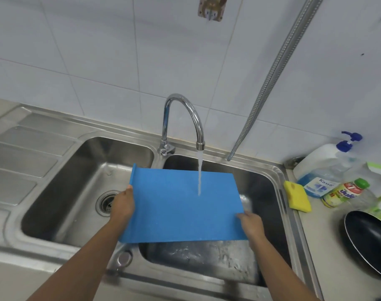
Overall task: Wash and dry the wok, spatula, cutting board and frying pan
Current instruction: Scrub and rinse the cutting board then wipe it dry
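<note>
- I have the cutting board (180, 205) tilted over the right basin of the sink (264, 189), its far edge raised, so I judge the water (199, 177) from the tap (185, 114) will run down its face and drain off.
- My left hand (122, 203) grips the board's left edge, and my right hand (251, 223) pinches its near right corner. The hands sit well apart, keeping the middle bare for rinsing.
- The frying pan (370, 240) waits on the bench (324, 246) at the right, cut off by the frame edge, with a yellow sponge (297, 196) near it.
- The board hides the fingers beneath it and much of the basin.
- I can see neither wok nor spatula.
</note>
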### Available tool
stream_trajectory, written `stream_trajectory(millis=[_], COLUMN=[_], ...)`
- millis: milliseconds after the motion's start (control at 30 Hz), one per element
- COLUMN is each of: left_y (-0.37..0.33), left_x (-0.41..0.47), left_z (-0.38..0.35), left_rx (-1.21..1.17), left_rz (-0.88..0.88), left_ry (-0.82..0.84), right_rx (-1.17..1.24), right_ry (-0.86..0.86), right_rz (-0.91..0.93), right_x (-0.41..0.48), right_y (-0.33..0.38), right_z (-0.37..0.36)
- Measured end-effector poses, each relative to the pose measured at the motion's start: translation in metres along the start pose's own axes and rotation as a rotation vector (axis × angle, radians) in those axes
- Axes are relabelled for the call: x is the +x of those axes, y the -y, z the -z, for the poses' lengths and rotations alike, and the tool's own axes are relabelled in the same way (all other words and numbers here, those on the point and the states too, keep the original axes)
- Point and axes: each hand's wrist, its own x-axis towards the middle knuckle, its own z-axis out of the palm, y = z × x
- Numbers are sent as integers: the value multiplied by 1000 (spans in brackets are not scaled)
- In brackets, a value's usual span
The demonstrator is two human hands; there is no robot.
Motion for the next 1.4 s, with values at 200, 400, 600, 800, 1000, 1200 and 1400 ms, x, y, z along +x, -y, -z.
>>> stream_trajectory(millis=[200,400,600,800,1000,1200,1400], left_y=[16,14,28,31,36,39,37], left_x=[13,27,35,37,40,41,38], left_z=[25,37,36,35,35,34,36], left_rx=[110,159,126,108,83,70,60], left_rz=[-1,-96,-65,-28,-72,-51,-55], left_ry=[-51,-24,-33,-6,2,-1,21], right_rx=[-502,-522,-546,-502,-314,-219,-389], right_ry=[-86,28,-162,-328,-396,-392,-177], right_rz=[319,812,974,1050,894,762,633], right_x=[-34,-51,-18,0,9,16,24], right_y=[19,87,151,158,195,216,177], right_z=[-65,-139,-194,-211,-209,-203,-185])
